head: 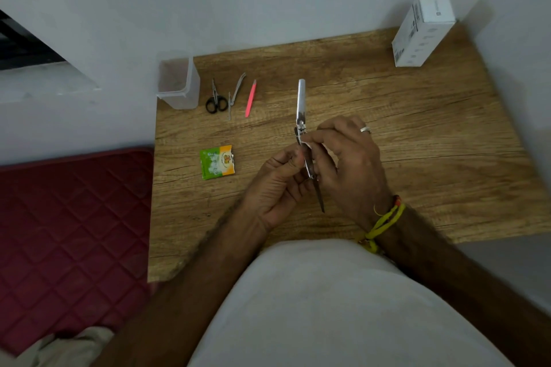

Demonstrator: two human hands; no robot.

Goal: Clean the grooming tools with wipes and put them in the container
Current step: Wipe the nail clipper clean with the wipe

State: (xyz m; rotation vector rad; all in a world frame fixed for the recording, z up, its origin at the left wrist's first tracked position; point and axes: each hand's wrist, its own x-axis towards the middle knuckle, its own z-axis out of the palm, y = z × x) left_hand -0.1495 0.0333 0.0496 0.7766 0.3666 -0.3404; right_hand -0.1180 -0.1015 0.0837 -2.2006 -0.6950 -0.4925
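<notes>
Over the middle of the wooden table, both hands hold a large steel nail clipper with its lever swung out away from me and a thin file blade pointing toward me. My left hand grips the clipper's body. My right hand pinches a small white wipe against the clipper near its hinge. Small black-handled scissors, a smaller nail clipper and pink tweezers lie in a row at the back left. A clear plastic container stands at the table's back left corner.
A torn green and orange wipe sachet lies left of my hands. A white cardboard box stands at the back right against the wall. A dark red quilted mattress lies left of the table.
</notes>
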